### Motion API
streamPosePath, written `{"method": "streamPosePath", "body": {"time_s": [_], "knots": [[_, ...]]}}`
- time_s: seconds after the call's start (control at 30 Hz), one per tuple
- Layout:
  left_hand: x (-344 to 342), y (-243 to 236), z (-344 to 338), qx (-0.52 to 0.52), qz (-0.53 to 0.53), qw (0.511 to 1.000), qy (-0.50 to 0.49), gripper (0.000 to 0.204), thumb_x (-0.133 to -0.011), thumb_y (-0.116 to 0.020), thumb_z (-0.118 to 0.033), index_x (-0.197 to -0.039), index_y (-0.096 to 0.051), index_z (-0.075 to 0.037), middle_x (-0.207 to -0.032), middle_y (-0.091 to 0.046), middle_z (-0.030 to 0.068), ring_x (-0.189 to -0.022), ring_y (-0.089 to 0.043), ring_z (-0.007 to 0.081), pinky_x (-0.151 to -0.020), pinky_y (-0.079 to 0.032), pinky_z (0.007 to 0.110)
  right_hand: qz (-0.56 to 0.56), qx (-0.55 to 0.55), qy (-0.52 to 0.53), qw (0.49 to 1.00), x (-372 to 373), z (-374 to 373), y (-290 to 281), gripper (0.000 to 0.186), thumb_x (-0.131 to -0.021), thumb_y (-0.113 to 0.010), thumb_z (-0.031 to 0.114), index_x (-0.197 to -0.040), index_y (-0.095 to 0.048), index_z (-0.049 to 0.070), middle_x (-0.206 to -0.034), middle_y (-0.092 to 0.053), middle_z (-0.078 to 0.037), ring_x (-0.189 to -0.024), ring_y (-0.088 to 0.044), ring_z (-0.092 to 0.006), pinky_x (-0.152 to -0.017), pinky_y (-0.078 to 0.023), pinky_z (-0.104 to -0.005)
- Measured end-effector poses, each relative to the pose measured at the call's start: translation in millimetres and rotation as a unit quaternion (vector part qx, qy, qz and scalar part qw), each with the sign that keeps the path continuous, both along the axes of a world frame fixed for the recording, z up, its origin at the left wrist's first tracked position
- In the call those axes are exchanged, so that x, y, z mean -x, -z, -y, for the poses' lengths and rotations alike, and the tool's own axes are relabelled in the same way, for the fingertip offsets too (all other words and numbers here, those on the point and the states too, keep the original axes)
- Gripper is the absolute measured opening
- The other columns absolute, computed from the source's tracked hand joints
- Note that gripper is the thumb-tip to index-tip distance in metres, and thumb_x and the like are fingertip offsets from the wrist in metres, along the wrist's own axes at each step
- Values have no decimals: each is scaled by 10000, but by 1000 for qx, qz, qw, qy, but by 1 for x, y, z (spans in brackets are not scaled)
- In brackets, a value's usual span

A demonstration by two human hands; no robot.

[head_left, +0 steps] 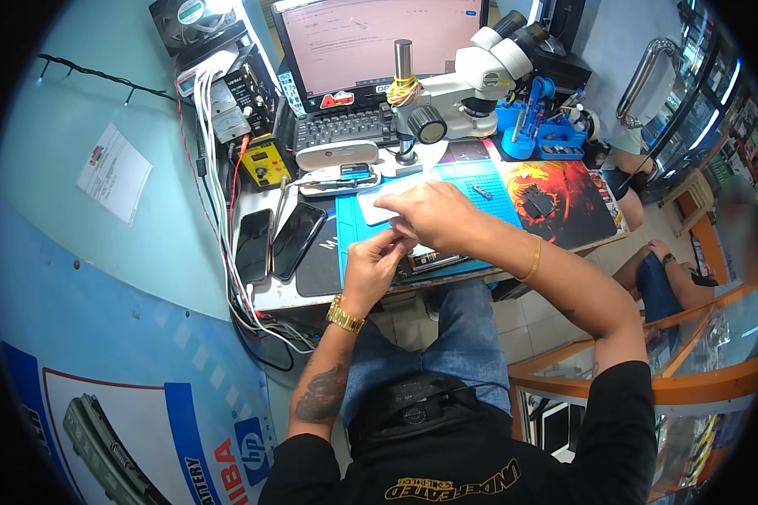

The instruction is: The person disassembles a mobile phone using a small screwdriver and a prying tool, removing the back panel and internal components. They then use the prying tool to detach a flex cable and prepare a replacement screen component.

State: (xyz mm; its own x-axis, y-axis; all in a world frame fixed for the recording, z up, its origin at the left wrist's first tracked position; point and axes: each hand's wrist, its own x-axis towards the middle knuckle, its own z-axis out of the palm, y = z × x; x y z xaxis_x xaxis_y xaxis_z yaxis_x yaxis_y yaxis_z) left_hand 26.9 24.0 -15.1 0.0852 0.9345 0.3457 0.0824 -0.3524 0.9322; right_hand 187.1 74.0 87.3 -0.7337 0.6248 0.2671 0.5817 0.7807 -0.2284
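My left hand (374, 268), with a gold watch at its wrist, is closed, its fingertips pressed together. My right hand (440, 215) reaches in from the right and meets them, also closed, with its index finger bent over a flat white panel (370, 208). Whatever sits between the fingertips is hidden. Just below the hands, at the near edge of a blue work mat (350, 246), lies an opened device (434, 259) with dark inner parts, partly covered by my right hand.
Two dark phones (297, 241) lie left of the mat. Behind stand a microscope (488, 71), a laptop (345, 126) and a blue tool holder (526, 126). A yellow-fronted bench unit (267, 162) and white cables (219, 168) line the left. Another person (661, 269) sits at right.
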Motion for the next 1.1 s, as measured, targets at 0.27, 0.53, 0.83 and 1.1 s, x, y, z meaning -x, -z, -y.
{"method": "streamPosePath", "body": {"time_s": [0.27,0.53,0.83,1.1], "knots": [[14,-5,4,27,5,995,92,139,-951,-649,-73,-1005,-705,42,-928,-753,122,-864,-712,171,-784,-540,331,39,30,-129,990,-4,10,-10,624,-740,-758,72,-1330,-585,176,-1045,-659,-89,-1019,-654,-317,-851,-517,-435],[6,-11,-5,-175,-191,965,-35,55,-842,-720,-55,-883,-707,-21,-793,-708,136,-728,-672,302,-965,-483,447,58,-38,-54,996,1,12,-10,554,-804,-729,140,-1338,-584,167,-915,-719,-89,-870,-694,-302,-734,-521,-443],[-8,-25,14,19,-43,998,-35,154,-793,-760,-50,-922,-688,-7,-847,-711,148,-775,-675,305,-763,-501,313,-12,-48,-134,990,-4,1,-11,628,-776,-769,204,-1362,-549,147,-877,-702,-113,-922,-684,-350,-790,-543,-449],[-10,-19,9,-69,-109,981,-143,125,-844,-737,-108,-896,-685,-8,-769,-706,145,-737,-672,318,-736,-518,361,69,-7,-61,996,4,9,-19,362,-828,-722,244,-1145,-616,106,-936,-697,-137,-946,-679,-354,-771,-531,-463]]}}
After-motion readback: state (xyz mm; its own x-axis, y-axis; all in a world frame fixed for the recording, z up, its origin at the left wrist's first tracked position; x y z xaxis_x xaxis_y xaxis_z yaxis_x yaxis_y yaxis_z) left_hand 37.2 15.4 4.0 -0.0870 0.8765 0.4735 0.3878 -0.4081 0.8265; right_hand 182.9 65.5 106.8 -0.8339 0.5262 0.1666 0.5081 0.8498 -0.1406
